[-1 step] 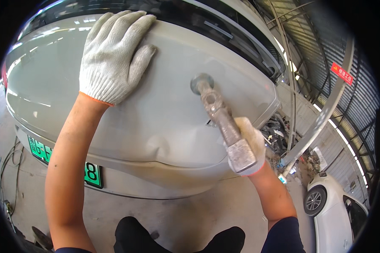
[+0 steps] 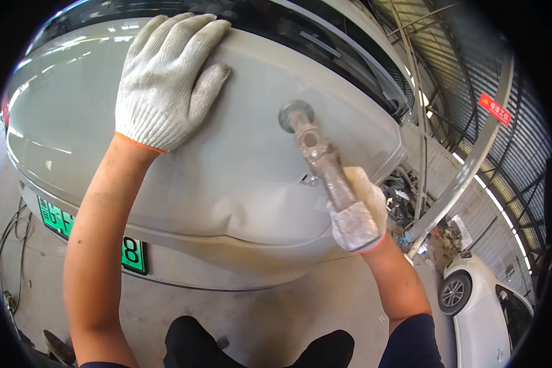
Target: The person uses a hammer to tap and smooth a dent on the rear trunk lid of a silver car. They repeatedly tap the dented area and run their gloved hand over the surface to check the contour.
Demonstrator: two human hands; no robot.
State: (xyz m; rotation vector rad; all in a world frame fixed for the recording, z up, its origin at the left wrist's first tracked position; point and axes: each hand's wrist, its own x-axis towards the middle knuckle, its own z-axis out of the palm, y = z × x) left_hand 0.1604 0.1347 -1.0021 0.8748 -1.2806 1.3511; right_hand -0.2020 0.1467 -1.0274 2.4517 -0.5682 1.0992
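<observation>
My left hand (image 2: pixel 162 80), in a white knit glove, lies palm down on the upper part of the pale car panel (image 2: pixel 73 110), fingers stretched near the dark window. My gloved right hand (image 2: pixel 365 202) grips a worn metal hammer-like tool (image 2: pixel 322 165) with a blocky near end and a round, flat head (image 2: pixel 295 115) at its far end. That head is over the panel right of my left hand; whether it touches is unclear. A creased dent (image 2: pixel 230 218) shows lower on the panel.
A green licence plate (image 2: pixel 135 254) is below the panel. Cables (image 2: pixel 15 233) lie on the floor at left. On the right are a leaning metal post (image 2: pixel 484 147) with a red sign (image 2: pixel 495 109), scrap piled by the wall (image 2: pixel 398 193) and a white car (image 2: pixel 484 319).
The tool and my right hand have shifted slightly upward. My left hand stays in much the same place on the panel.
</observation>
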